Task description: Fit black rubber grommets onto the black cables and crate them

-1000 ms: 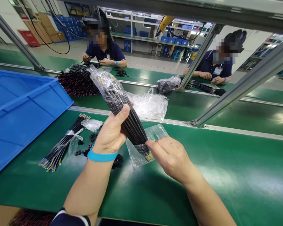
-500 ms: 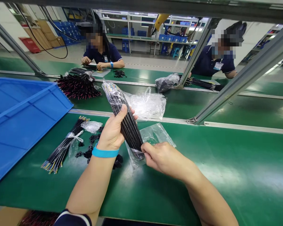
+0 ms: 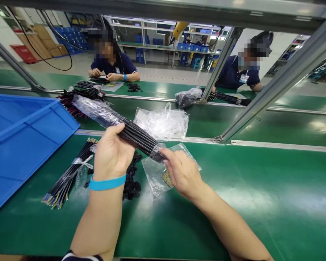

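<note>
A bundle of black cables (image 3: 137, 135), its far end wrapped in clear plastic, slants across the middle above the bench. My left hand (image 3: 114, 150), with a blue wristband, holds it from below, thumb on top. The fingers of my right hand (image 3: 180, 170) are closed on its near right end, where clear wrap also shows. Under my right hand lies a clear zip bag (image 3: 152, 177) with something yellowish beside the fingers. Black small parts (image 3: 132, 181) are heaped behind my left wrist. A second cable bundle (image 3: 70, 174), tied with a white strip, rests on the left.
A blue bin (image 3: 24, 145) stands at the left. Crumpled clear plastic bags (image 3: 163, 121) lie beyond the metal rail (image 3: 198, 139). Slanted metal posts (image 3: 271, 83) rise at the right. Two people sit across the bench, with cable bundles before them.
The held bundle has tilted flatter, its wrapped far end swinging left and toward the dark cable pile. My left hand has moved left and turned; my right hand has risen slightly with the near end.
</note>
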Demonstrator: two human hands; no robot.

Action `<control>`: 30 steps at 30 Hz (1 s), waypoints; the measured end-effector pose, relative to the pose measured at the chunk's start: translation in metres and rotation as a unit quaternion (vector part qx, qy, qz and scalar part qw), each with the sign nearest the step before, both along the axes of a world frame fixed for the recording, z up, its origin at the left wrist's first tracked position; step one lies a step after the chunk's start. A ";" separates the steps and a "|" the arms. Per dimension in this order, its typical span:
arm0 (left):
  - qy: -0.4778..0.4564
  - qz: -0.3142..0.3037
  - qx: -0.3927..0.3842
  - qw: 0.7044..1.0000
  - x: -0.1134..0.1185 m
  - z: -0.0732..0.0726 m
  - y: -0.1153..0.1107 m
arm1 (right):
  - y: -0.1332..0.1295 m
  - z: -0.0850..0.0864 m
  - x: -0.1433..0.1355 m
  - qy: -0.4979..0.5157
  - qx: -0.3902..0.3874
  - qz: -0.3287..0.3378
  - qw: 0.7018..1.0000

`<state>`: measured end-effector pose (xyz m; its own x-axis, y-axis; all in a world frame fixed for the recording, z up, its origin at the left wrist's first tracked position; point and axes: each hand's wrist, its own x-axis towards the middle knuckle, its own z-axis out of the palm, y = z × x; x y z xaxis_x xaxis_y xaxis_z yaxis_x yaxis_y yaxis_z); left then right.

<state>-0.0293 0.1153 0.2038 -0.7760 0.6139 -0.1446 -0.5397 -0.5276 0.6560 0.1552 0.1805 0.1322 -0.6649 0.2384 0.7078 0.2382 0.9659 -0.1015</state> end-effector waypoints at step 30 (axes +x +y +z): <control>-0.067 -0.029 0.007 0.997 0.021 0.000 -0.001 | 0.051 -0.004 0.023 -0.008 -0.026 -0.197 0.980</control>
